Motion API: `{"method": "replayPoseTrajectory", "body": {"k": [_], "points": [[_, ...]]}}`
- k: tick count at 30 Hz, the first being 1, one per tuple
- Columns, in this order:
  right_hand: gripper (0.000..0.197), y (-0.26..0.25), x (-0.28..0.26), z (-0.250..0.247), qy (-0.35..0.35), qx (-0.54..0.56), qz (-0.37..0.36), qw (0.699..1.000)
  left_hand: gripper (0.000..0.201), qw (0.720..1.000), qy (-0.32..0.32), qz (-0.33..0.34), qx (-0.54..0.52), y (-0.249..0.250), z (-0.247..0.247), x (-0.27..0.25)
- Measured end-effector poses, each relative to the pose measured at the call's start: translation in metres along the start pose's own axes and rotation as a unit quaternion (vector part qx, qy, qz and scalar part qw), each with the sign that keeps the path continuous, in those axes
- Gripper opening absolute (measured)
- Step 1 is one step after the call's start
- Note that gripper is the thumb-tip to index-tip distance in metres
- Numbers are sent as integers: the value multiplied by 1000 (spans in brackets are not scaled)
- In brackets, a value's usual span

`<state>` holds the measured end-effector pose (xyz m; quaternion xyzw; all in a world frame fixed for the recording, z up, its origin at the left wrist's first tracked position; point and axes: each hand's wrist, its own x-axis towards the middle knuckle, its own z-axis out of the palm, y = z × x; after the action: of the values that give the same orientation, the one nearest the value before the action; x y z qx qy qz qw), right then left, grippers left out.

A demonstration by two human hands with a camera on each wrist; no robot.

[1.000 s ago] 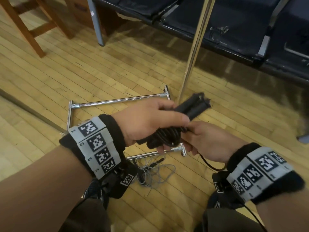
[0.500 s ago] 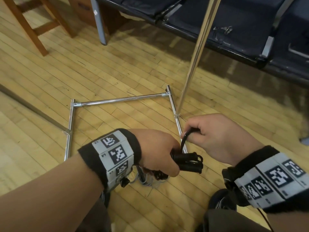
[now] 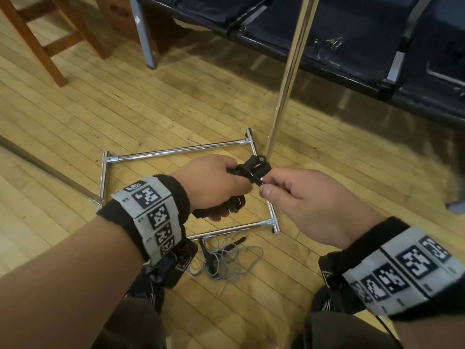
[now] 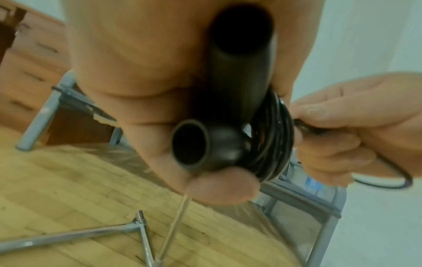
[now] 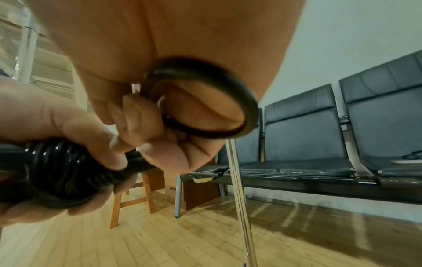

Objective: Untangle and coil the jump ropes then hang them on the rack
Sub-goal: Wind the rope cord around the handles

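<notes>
My left hand (image 3: 221, 182) grips the two black handles (image 4: 228, 115) of a black jump rope (image 3: 251, 168), with its cord wound in tight coils (image 4: 271, 137) around them. My right hand (image 3: 297, 197) pinches the loose end of that cord (image 5: 205, 112) just right of the bundle, a short loop curving under the palm. Both hands hover above the chrome rack's base frame (image 3: 176, 149) on the floor. The rack's upright pole (image 3: 289, 71) rises just behind the bundle. A grey jump rope (image 3: 226, 260) lies tangled on the floor below my left wrist.
A row of dark padded seats (image 3: 352, 41) on metal legs lines the back. A wooden stool (image 3: 50, 41) stands at the back left. The floor is light wooden boards (image 3: 100, 109). My knees show at the bottom edge.
Both hands dropped with the bundle, then rose again toward the pole. My right hand went round the handles with the cord and now pinches its end beside the bundle.
</notes>
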<state>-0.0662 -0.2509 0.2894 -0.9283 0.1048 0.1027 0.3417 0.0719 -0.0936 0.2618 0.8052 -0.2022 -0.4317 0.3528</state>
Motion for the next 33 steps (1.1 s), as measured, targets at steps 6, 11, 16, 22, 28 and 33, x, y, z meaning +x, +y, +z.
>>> {"method": "replayPoseTrajectory", "body": {"k": [6,11,16,22,28,33], "points": [[22,5,1,-3,-5,45,6,999,21,970,-101,31,-217,2,-8,-1],[22,3,2,-2,-50,64,24,996,25,954,-92,71,-277,7,-6,-4],[23,-3,2,1,-42,112,11,993,22,948,-1,96,-305,7,-9,-3],[23,5,6,3,-98,159,64,980,13,921,-157,147,-325,10,-3,-14],[17,13,2,-2,-138,165,105,971,40,947,-270,117,-132,11,5,-21],[12,11,5,-4,-130,-37,79,988,40,961,-230,122,90,6,13,-24]]}}
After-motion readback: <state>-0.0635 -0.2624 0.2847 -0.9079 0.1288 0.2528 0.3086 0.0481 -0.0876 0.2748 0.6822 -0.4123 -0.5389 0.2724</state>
